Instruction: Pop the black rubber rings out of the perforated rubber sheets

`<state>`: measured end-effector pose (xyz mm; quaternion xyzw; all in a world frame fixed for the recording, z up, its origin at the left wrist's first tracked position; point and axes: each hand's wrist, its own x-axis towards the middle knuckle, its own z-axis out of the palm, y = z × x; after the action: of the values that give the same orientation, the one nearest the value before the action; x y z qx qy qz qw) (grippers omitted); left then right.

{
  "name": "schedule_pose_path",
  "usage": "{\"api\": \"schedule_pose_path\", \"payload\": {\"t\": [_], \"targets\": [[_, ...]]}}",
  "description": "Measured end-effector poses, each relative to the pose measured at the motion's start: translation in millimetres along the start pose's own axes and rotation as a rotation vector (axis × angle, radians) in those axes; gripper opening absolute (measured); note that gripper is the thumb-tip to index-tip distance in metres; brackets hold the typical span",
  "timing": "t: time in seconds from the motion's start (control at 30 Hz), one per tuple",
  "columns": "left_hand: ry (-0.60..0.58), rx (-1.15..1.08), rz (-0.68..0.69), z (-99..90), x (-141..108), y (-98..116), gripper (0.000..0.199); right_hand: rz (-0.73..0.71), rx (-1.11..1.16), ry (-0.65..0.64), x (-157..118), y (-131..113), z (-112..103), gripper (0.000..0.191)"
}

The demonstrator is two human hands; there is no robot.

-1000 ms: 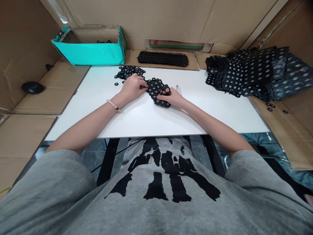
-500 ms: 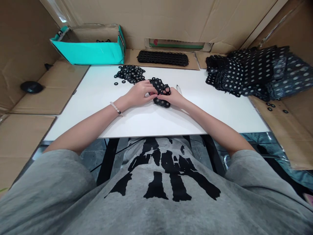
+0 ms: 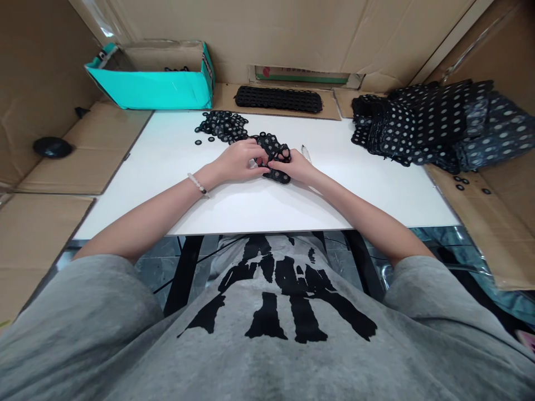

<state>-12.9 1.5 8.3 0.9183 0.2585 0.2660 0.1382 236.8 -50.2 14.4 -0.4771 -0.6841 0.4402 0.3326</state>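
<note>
The left hand [image 3: 238,161] has drawn in beside the right hand [image 3: 292,166] — both half-closed, pinching the black ring mesh [image 3: 278,177] at centre. Close fingertip pinches suit links this small — steady, no tugging

- A black ring mesh [image 3: 273,147]: small round rings linked edge to edge into one flexible piece, pale showing through their holes
- Bunched and folded over itself, not lying flat
- Its lower part rests on the white tabletop [image 3: 334,206], its upper end reaching toward the back edge
</note>
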Motion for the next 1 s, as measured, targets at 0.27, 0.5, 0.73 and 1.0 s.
{"api": "schedule_pose_path", "payload": {"t": [0.27,0.5,0.73,1.0], "targets": [[-0.032,0.026,0.002,4.4,-1,-4,0.013,-0.029,-0.053,-0.047,2,5,-5,0.03],[-0.095,0.037,-0.079,4.0,-1,-2,0.021,-0.075,-0.138,-0.093,6,11,-9,0.028],[-0.131,0.014,-0.099,3.4,0,-3,0.017,-0.1,-0.224,-0.109,6,12,-9,0.026],[-0.131,0.014,-0.093,2.8,-1,-1,0.019,-0.096,-0.231,-0.129,6,11,-13,0.026]]}}
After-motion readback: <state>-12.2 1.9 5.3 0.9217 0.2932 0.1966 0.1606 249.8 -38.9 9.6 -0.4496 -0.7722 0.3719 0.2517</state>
